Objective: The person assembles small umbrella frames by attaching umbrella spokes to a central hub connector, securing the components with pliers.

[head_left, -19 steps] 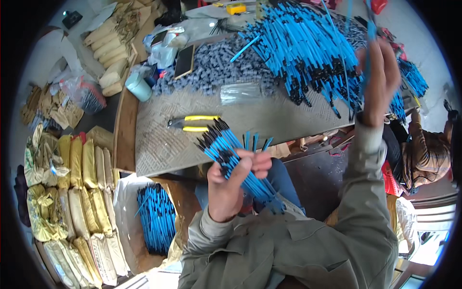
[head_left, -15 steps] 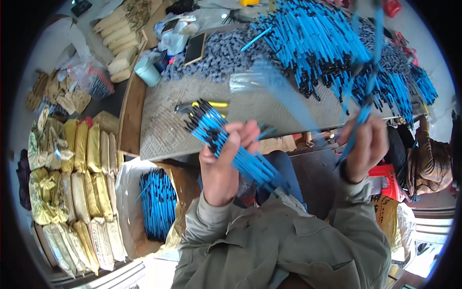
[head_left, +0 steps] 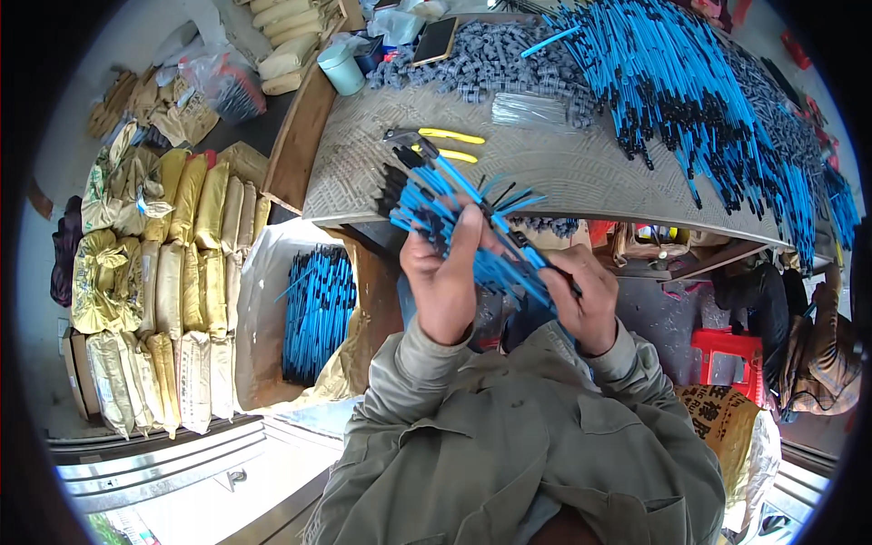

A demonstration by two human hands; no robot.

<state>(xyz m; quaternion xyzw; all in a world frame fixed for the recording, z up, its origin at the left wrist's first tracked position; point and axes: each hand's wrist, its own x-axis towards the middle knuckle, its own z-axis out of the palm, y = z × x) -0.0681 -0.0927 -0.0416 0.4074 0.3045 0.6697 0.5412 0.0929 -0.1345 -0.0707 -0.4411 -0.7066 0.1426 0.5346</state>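
Observation:
My left hand (head_left: 445, 286) is closed around a bundle of thin blue rods with black ends (head_left: 420, 204), held tilted in front of the table edge. Beside it on the right, my right hand (head_left: 586, 295) pinches the lower end of a blue rod (head_left: 495, 213) that lies slantwise along the bundle. The exact number of rods in the right hand is hard to make out. On the table just beyond the bundle lie pliers with yellow handles (head_left: 452, 135). A large heap of similar rods (head_left: 672, 68) covers the table's far right.
Small grey parts (head_left: 518, 59) are piled at the back, near a clear packet (head_left: 531, 110), a turquoise canister (head_left: 340, 69) and a dark flat case (head_left: 434, 42). A lined box (head_left: 256, 318) of blue rods stands left; stacked bags (head_left: 168, 282) lie beyond. Right: red stool (head_left: 727, 341), another person's sleeve (head_left: 827, 350).
My right hand has come down and left with a rod, from near the heap to the bundle. My left hand still grips the bundle. The whole view has shifted.

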